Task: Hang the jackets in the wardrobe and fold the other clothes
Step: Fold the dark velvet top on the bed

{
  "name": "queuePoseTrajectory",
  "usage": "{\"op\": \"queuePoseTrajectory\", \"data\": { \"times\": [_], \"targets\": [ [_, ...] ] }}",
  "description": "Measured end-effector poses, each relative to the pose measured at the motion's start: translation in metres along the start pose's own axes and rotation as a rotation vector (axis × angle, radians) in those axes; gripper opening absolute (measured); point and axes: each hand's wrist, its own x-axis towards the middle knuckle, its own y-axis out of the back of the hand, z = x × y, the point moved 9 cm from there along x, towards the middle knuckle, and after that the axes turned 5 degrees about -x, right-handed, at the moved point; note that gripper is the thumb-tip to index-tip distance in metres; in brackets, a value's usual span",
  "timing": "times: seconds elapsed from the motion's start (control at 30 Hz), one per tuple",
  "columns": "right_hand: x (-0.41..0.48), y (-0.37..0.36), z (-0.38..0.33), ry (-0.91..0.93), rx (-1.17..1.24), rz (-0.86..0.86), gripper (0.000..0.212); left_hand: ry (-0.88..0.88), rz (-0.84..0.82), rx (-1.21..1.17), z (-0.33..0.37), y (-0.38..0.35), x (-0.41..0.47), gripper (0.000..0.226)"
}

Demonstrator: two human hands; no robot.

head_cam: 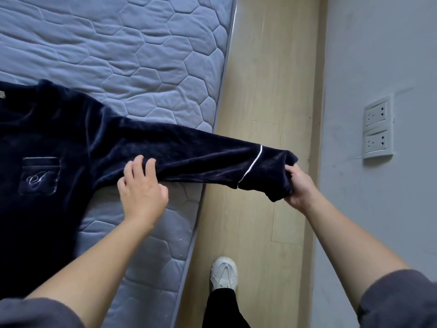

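Right hand [299, 185] grips cuff [272, 171] of navy top [47, 138]; left hand [142, 188] holds sleeve [189, 157].

One embroidered cursive letter is showing on the chest pocket [39, 175] of the dark blue top [71, 133]. It is looking like an S or a J, too ornate to tell which. No other writing is showing.

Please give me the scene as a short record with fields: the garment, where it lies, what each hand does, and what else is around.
Garment: navy top, chest pocket facing up
Place: flat on the mattress, one sleeve stretched past its edge
Right hand: grips the cuff
Left hand: on the sleeve's middle; grip unclear
Around: wooden floor, wall sockets, white shoe
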Motion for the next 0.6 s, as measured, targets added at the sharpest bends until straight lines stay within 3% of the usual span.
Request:
{"op": "queuePoseTrajectory", "data": {
  "times": [0.07,0.13,0.23,0.3,0.43,0.53,0.6],
  "targets": [
    [0.006,0.004,0.004,-0.006,-0.038,0.049,0.033,0.031,-0.200,0.080,-0.011,-0.024,-0.002,0.076],
    [0.009,0.011,0.011,-0.009,-0.199,0.104,0.035,-0.074,-0.319,0.142,-0.012,-0.045,-0.009,0.080],
    [0.011,0.018,0.033,-0.051,-0.590,0.131,0.030,-0.318,-0.312,0.115,-0.003,-0.047,-0.020,0.079],
    [0.015,0.021,0.038,-0.032,-0.746,0.205,0.030,-0.357,-0.264,0.119,-0.007,-0.041,-0.020,0.080],
    [0.026,0.028,0.039,-0.006,-0.528,0.431,0.024,-0.303,-0.146,0.159,-0.017,-0.029,-0.009,0.080],
    [0.033,0.029,0.041,0.051,-0.167,0.529,0.024,-0.521,-0.017,0.175,0.014,-0.028,-0.007,0.071],
    [0.033,0.033,0.041,0.096,-0.127,0.568,0.020,-0.619,0.016,0.184,0.041,-0.033,-0.004,0.065]
  ]
}}
